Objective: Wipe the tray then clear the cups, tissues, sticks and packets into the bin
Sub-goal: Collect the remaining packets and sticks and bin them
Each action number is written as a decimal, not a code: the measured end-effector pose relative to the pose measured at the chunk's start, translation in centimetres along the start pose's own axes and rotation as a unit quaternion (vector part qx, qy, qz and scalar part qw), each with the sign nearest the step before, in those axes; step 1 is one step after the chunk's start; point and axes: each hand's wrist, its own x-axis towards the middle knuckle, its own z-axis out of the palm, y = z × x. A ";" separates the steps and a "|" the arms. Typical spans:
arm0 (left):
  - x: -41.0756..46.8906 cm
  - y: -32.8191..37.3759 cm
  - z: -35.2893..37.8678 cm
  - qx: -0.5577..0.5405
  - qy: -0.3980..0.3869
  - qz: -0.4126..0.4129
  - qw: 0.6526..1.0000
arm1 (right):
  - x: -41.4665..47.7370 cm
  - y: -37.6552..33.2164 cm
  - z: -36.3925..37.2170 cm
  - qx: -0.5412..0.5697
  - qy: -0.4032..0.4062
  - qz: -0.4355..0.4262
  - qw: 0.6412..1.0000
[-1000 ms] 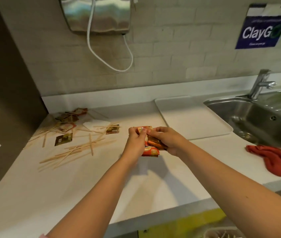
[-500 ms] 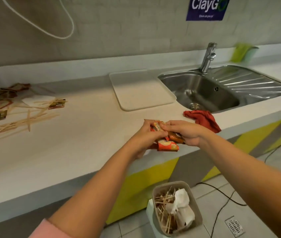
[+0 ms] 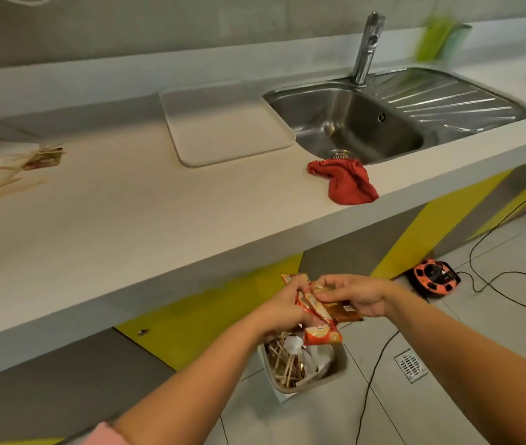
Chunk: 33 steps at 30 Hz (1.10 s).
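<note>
White tabletop (image 3: 120, 226) ran above grey floor tiles, and below its front edge the left grip (image 3: 282, 308) and right grip (image 3: 356, 295) both pinched 1 bundle of packets (image 3: 318, 319), held directly over the part-filled bin (image 3: 344, 359). Clearing looked to be the step in hand; next, both grips would need to let go so the bundle drops inside. Sticks (image 3: 1, 184) lay far left on the tabletop, well apart from the tray (image 3: 226, 123).

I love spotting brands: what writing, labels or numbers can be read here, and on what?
No text can be read.
On the packets in the left hand and right hand: print too blurred.
On the loose packet on the counter: too small, blurred.
</note>
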 end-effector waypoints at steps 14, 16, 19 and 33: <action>5.1 -9.5 2.6 -0.063 0.063 -0.128 0.988 | 6.3 7.8 0.6 -0.078 0.189 0.142 0.969; 5.1 -9.9 2.3 -0.060 0.066 -0.132 0.987 | 6.3 7.9 0.6 -0.091 0.211 0.142 0.963; 5.1 -10.4 1.8 -0.056 0.075 -0.136 0.986 | 5.6 8.0 0.1 -0.127 0.244 0.139 0.951; 2.2 -7.1 -0.9 0.055 0.110 -0.117 0.985 | 4.6 2.5 3.4 -0.306 0.151 0.080 0.937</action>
